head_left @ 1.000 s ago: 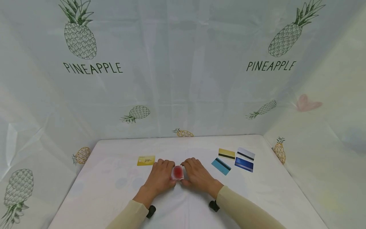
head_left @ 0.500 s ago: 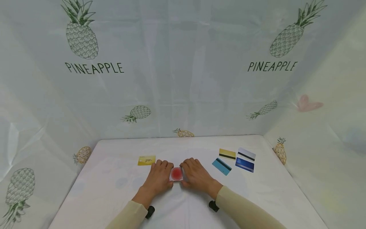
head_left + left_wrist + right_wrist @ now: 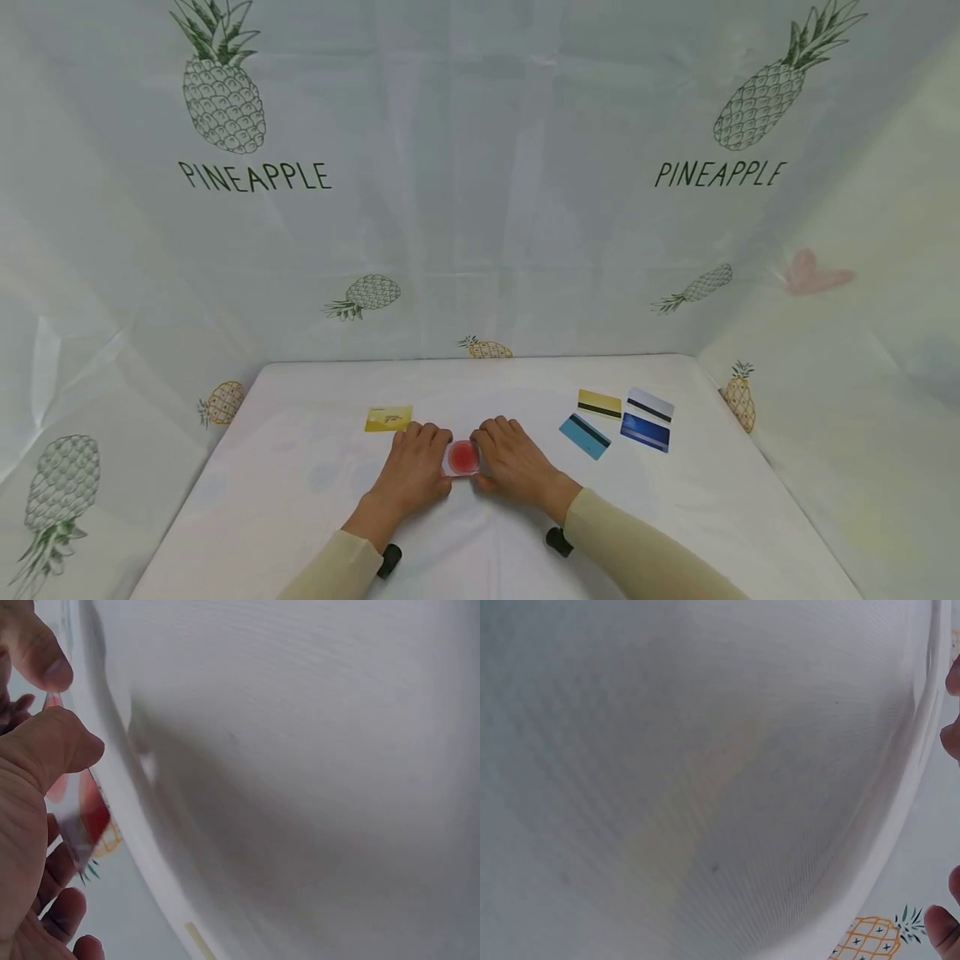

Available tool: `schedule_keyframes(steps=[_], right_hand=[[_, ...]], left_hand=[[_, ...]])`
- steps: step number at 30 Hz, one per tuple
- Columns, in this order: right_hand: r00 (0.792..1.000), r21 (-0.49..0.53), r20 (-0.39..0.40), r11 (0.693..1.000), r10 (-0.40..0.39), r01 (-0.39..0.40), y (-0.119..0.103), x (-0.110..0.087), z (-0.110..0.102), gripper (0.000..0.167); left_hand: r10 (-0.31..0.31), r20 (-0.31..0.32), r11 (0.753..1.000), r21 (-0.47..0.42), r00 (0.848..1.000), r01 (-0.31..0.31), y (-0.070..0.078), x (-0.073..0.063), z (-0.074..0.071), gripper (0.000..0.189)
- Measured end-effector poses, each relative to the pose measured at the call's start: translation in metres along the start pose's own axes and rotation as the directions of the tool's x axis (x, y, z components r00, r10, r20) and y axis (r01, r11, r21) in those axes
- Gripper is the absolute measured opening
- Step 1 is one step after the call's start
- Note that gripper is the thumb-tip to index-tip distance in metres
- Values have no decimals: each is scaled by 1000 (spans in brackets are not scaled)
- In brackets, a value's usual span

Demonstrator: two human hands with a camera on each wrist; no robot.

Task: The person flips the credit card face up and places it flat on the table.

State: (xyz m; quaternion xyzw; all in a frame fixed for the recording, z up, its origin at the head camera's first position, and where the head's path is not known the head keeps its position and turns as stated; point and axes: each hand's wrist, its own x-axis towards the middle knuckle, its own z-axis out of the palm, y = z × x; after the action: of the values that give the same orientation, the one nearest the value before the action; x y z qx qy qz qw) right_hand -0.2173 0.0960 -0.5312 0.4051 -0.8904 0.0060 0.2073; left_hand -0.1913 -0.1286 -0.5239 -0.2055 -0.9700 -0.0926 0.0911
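Observation:
A small, flat white piece with a red round patch (image 3: 462, 457) is between my two hands in the head view; its exact kind does not show. My left hand (image 3: 416, 467) grips its left side, thumb on the near edge and fingers at the far edge. At its right side my right hand (image 3: 517, 462) holds it in a matching way. In the left wrist view the red and whitish piece (image 3: 79, 806) shows below the left thumb (image 3: 64, 746), and the other hand's thumb (image 3: 41, 656) meets its upper end. Only fingertips (image 3: 943, 926) of the right hand enter the right wrist view.
A yellow card (image 3: 388, 418) lies just beyond my left hand. To the right are a gold card (image 3: 599, 403), a light blue card (image 3: 585, 437), a silver card (image 3: 650, 404) and a dark blue card (image 3: 645, 432) on the white tabletop (image 3: 300, 500). Pineapple-printed cloth (image 3: 487, 208) stands behind.
The red-patched piece has shifted slightly left and toward me, its face turning more toward the head camera. Both hands keep their hold; the whole head view has drifted a little.

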Motion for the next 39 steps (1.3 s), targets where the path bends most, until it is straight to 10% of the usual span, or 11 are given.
schedule_keyframes(steps=[39], right_hand=[[995,-13,76,998,-65,66,-51,67,26,38]], left_hand=[[-143,37,983,124,989,138,-80,-44,-19,58]])
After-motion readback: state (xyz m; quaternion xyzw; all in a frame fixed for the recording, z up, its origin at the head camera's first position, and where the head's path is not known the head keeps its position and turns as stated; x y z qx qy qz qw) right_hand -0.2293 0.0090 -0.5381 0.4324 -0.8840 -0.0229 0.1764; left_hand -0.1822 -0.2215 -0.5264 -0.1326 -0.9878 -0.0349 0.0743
